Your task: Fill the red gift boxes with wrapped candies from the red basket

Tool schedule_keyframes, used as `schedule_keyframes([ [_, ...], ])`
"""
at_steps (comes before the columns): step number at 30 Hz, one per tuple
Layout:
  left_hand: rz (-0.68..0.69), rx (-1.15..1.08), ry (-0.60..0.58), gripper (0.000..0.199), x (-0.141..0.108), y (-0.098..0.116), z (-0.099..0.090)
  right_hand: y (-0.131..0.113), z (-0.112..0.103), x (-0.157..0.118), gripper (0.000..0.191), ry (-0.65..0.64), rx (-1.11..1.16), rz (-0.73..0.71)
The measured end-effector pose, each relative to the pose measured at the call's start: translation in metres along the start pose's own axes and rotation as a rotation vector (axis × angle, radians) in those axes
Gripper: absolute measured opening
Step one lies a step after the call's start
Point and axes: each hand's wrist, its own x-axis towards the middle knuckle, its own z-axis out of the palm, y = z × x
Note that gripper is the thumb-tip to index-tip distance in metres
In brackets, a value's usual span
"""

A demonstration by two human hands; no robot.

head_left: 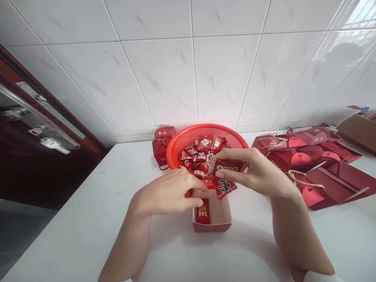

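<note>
- My right hand [252,172] is half closed, thumb and fingers pinching a red printed packet [227,166] above the box.
- My left hand [167,192] curls over the box's corner; I can't tell whether it holds the small red piece [188,192] at its fingertips.
- An open red cardboard box [212,226] sits between my hands, a gold-printed packet [203,211] inside, probably placed for easy reach from the red plastic basket [202,131] of wrapped sweets [194,158] at the table's [88,235] far edge.
- Flat red gift boxes [305,156] lie toward the right edge.
</note>
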Motion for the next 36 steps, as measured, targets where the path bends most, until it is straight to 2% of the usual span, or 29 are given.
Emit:
schedule_keyframes([
  [5,-0.028,-0.032,-0.085,0.016,-0.001,-0.003,-0.002,-0.007,0.009,-0.002,0.008,-0.072,-0.082,-0.043],
  [8,-0.085,0.026,-0.101,0.019,0.001,-0.004,0.001,-0.01,0.019,-0.002,0.007,-0.136,-0.132,-0.074],
  [11,-0.14,0.068,-0.114,0.03,0.002,-0.006,0.005,-0.011,0.029,-0.004,0.01,-0.207,-0.192,-0.061],
  [13,-0.116,0.041,-0.117,0.027,0.002,-0.006,0.006,-0.012,0.036,-0.005,0.013,-0.239,-0.232,-0.031],
  [19,-0.051,-0.045,-0.114,0.018,0.002,-0.007,0.005,-0.021,0.047,-0.008,0.013,-0.177,-0.143,0.046],
  [23,-0.031,-0.092,-0.136,0.013,0.002,-0.008,0.004,-0.022,0.054,-0.008,0.013,-0.209,-0.162,0.071],
  [30,-0.074,-0.085,-0.17,0.02,0.002,-0.013,0.001,-0.016,0.066,-0.006,0.016,-0.182,-0.224,0.149],
  [33,-0.09,-0.055,-0.203,0.029,0.003,-0.015,-0.002,-0.011,0.069,-0.007,0.018,-0.193,-0.219,0.135],
  [36,-0.099,-0.001,-0.226,0.036,0.005,-0.017,-0.003,-0.003,0.074,-0.01,0.018,-0.179,-0.321,0.09],
])
